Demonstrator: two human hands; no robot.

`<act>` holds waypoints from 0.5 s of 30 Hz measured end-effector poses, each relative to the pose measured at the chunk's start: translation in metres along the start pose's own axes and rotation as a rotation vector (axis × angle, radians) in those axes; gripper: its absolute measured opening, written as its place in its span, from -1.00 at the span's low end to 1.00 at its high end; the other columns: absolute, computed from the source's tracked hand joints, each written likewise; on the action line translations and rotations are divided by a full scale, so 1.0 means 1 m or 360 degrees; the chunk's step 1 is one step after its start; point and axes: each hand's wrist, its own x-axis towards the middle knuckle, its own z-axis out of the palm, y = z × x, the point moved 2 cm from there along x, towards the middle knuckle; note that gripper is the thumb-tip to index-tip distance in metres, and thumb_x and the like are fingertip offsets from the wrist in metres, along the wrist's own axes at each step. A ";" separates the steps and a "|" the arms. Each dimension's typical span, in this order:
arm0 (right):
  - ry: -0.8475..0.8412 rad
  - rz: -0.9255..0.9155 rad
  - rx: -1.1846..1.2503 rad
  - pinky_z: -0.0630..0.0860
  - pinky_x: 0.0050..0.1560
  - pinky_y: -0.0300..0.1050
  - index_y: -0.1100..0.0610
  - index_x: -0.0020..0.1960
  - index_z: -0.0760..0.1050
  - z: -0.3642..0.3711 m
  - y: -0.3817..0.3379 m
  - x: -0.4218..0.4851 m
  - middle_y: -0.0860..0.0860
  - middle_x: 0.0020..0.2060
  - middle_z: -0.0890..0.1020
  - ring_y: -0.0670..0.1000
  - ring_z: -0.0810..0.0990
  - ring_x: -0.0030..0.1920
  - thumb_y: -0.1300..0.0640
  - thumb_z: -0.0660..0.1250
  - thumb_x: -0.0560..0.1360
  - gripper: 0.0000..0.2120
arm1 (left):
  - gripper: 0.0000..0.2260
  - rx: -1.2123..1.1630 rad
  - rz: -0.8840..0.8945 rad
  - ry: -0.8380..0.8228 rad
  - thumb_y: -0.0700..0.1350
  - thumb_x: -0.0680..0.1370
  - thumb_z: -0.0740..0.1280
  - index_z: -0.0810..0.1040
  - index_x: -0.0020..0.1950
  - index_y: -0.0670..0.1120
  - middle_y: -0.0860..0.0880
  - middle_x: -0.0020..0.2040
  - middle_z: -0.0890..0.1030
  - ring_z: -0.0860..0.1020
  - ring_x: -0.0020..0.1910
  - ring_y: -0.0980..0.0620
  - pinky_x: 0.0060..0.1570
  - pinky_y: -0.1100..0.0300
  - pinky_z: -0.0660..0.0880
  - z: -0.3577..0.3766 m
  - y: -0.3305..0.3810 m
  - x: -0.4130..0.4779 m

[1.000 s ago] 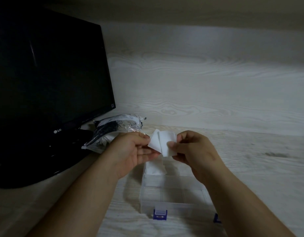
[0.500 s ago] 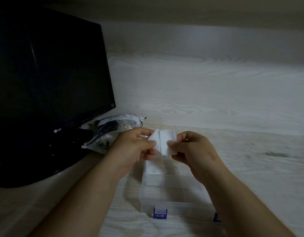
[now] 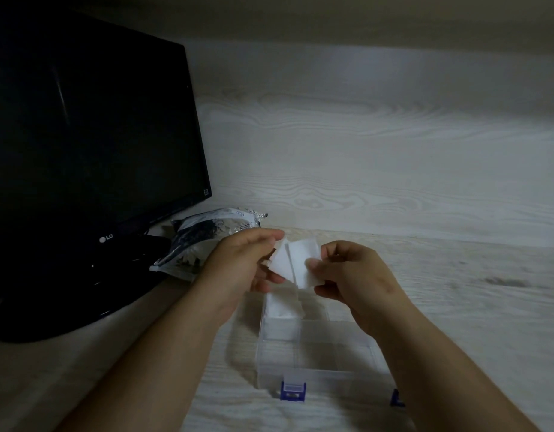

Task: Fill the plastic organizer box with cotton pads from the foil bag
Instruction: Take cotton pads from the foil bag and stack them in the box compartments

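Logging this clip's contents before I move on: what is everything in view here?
Table: one, pale wood, underneath everything.
Monitor: one, black, far left.
Foil bag: one, silver and black, beside the monitor's stand.
Box: one, clear, near centre.
Latches: two, blue, box's front edge; right one partly hidden.
Boxed pads: a stack, white, far left compartment.
Held pads: seemingly two, white, above the box.
Left hand: pinches held pads.
Right hand: pinches held pads.
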 end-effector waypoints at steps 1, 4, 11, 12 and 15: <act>-0.0001 -0.0003 -0.0015 0.64 -0.09 -0.03 0.24 -0.14 0.55 0.000 0.000 0.001 0.17 -0.16 0.66 0.09 0.65 -0.15 0.31 0.43 0.46 -0.94 | -0.81 -0.0012 -0.0004 -0.0017 -0.21 0.60 0.27 0.66 0.03 -0.02 -0.15 -0.10 0.65 0.61 -0.32 -0.08 -0.45 0.20 0.45 0.000 0.000 0.000; 0.0015 -0.0013 -0.0030 0.63 -0.07 -0.01 0.22 -0.16 0.56 -0.001 0.002 0.003 0.17 -0.12 0.68 0.11 0.67 -0.12 0.30 0.43 0.46 -0.94 | -0.79 -0.0018 -0.0009 -0.0082 -0.29 0.59 0.27 0.65 0.01 -0.04 -0.18 -0.09 0.66 0.63 -0.31 -0.06 -0.43 0.21 0.51 0.000 -0.001 -0.002; 0.0070 -0.0038 0.0002 0.63 -0.04 0.02 0.22 -0.15 0.56 -0.002 0.003 0.004 0.15 -0.16 0.66 0.07 0.65 -0.16 0.31 0.42 0.47 -0.95 | -0.74 -0.0175 -0.0058 -0.0160 -0.42 0.54 0.23 0.64 0.03 -0.14 -0.27 -0.06 0.63 0.64 -0.28 -0.06 -0.38 0.20 0.57 -0.002 -0.002 -0.001; 0.0079 -0.0044 0.0000 0.63 -0.06 -0.01 0.22 -0.16 0.56 -0.002 0.003 0.004 0.13 -0.18 0.66 0.06 0.65 -0.17 0.31 0.42 0.47 -0.94 | -0.74 -0.0192 -0.0065 -0.0179 -0.43 0.54 0.22 0.64 0.02 -0.16 -0.27 -0.05 0.64 0.64 -0.28 -0.06 -0.37 0.20 0.57 -0.002 -0.001 -0.001; 0.0093 -0.0056 -0.0011 0.62 -0.07 -0.03 0.22 -0.15 0.57 -0.003 0.003 0.005 0.10 -0.22 0.66 0.03 0.64 -0.20 0.31 0.42 0.47 -0.95 | -0.73 -0.0176 -0.0047 -0.0190 -0.46 0.53 0.21 0.62 0.03 -0.19 -0.30 -0.02 0.63 0.64 -0.26 -0.07 -0.36 0.21 0.57 -0.001 0.000 -0.002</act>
